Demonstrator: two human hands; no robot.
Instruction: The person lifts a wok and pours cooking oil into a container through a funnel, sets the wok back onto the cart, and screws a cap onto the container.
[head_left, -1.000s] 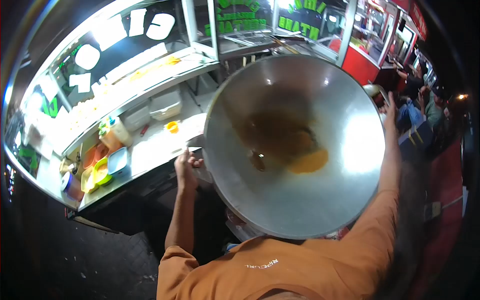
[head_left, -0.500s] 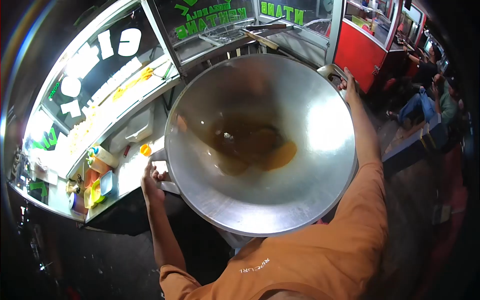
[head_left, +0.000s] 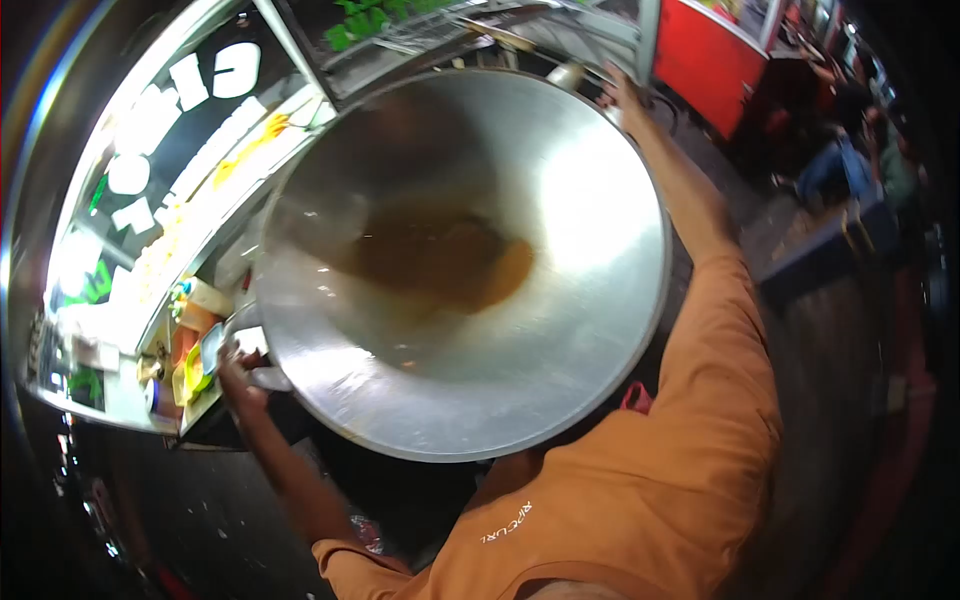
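A big silver wok fills the middle of the head view, held up in front of my orange shirt. Brown, oil-like liquid lies pooled at its bottom, with a paler orange edge on the right. My left hand is wrapped round the loop handle on the wok's left side. At the upper right, my right hand grips the opposite handle; its fingers are partly hidden and a little blurred.
On the left stands a lit glass food stall with squeeze bottles and plastic containers on its counter. Behind the wok lies a wooden-handled utensil. A red cart and seated people are at the right.
The wok has shifted left and slightly up in view, turning a little, with both hands still on its handles. The liquid has shifted with it. The view is more blurred.
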